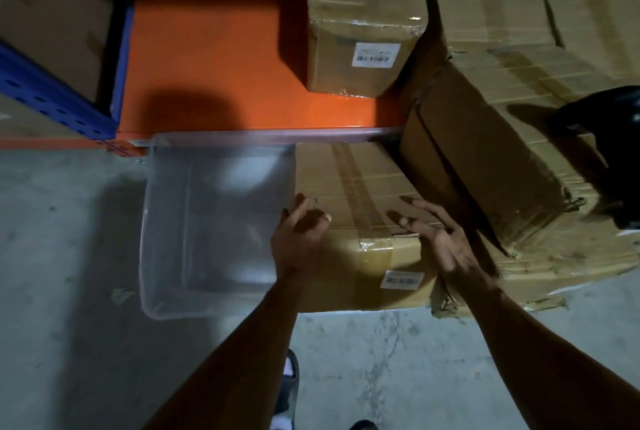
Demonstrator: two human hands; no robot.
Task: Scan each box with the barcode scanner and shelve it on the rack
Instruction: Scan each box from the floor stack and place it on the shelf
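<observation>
At the far left I see the blue rack post (62,107) with a carton behind it, and the orange shelf (207,58) running right from it along the floor's (69,291) far edge. On the floor against the shelf's front edge sits a clear plastic tub (214,221), apparently empty. My left hand (299,235) is next, fingers curled over the near left corner of the cardboard box (349,187), which lies on the floor touching the tub's right wall. Its taped seam runs front to back, and a barcode label (402,279) faces me low on the near side. My right hand (440,235) hovers spread over the box's near right edge, fingers apart and gripping nothing; whether it touches the top, I cannot tell. I judge the box stiff and moderately heavy, with slick tape, so I'd grip both side walls low, near the bottom edges. On the shelf behind stands a smaller box (363,31) with its own label. Farther right lie crushed cartons (512,159), and a dark object at the right edge that I can't identify; I can't pick out the scanner.
</observation>
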